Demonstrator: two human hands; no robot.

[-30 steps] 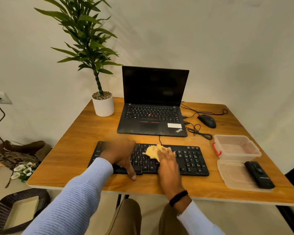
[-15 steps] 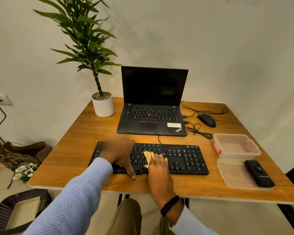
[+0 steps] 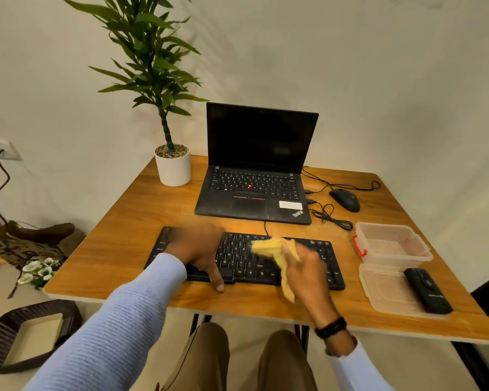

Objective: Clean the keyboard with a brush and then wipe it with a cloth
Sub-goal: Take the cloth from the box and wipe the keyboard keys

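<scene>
A black keyboard [image 3: 244,259] lies near the front of the wooden table [image 3: 130,227]. My left hand [image 3: 198,249] rests on its left part, thumb hooked over the front edge. My right hand [image 3: 305,268] grips a crumpled yellow cloth [image 3: 277,249] over the keyboard's right half; one end of the cloth hangs down past the front edge. The hand and cloth are blurred, so I cannot tell whether the cloth touches the keys. No brush is in sight.
An open black laptop [image 3: 254,176] stands behind the keyboard, a potted plant [image 3: 172,165] to its left, a mouse [image 3: 345,200] with cables to its right. At the right edge sit a clear plastic box [image 3: 390,244], its lid [image 3: 384,289] and a black device [image 3: 426,290].
My right hand with the cloth swept left across the keys, then moved back to the right half and turned, with the cloth now dangling. The left hand stayed put.
</scene>
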